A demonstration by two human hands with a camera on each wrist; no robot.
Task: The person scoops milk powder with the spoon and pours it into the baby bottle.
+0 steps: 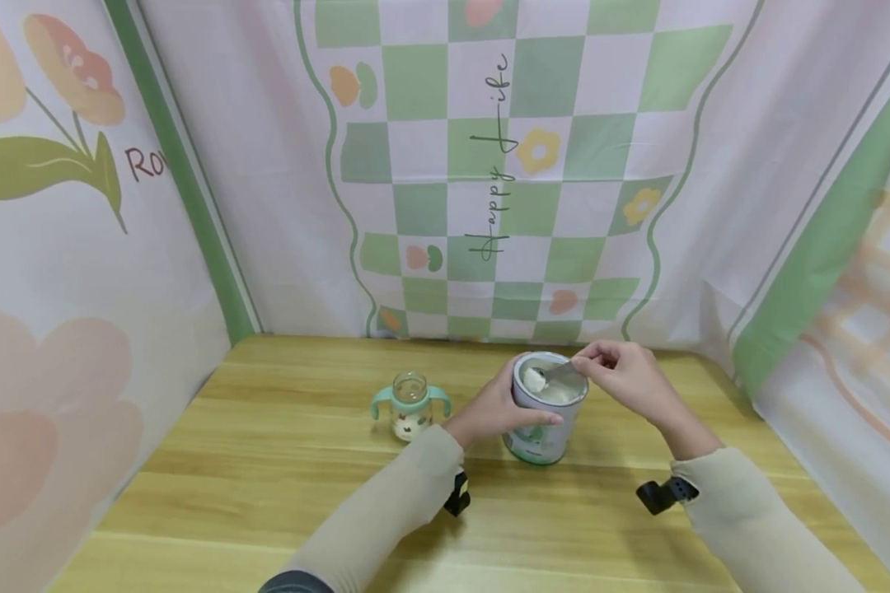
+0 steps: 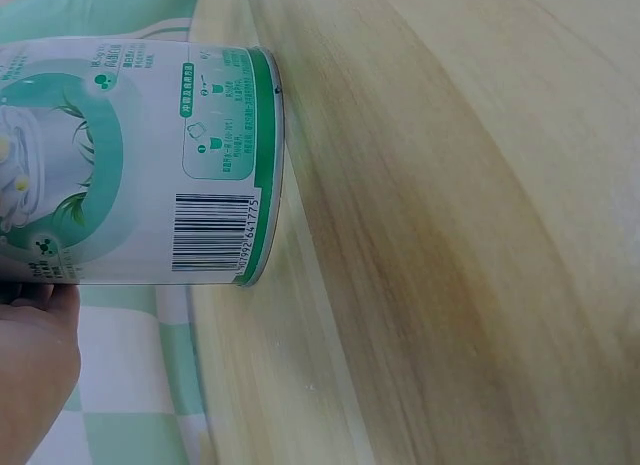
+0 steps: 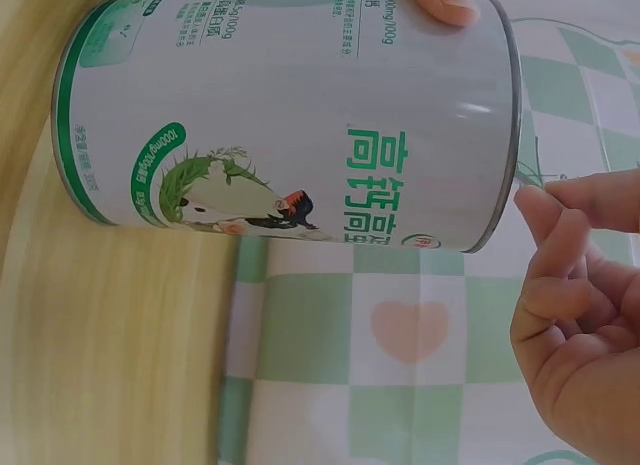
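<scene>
A white and green milk powder can, its top uncovered, stands on the table in front of me. My left hand grips its side, with the thumb across the front near the rim. At the can's mouth my right hand pinches the handle of a metal spoon. White powder is heaped on the spoon's bowl, over the opening. In the right wrist view, thumb and forefinger meet on the handle right by the can's rim. A barcode shows on the can in the left wrist view.
Left of the can stands a clear baby bottle with mint-green handles, its top uncovered. The wooden table ends at a checked curtain behind, with more curtains along both sides.
</scene>
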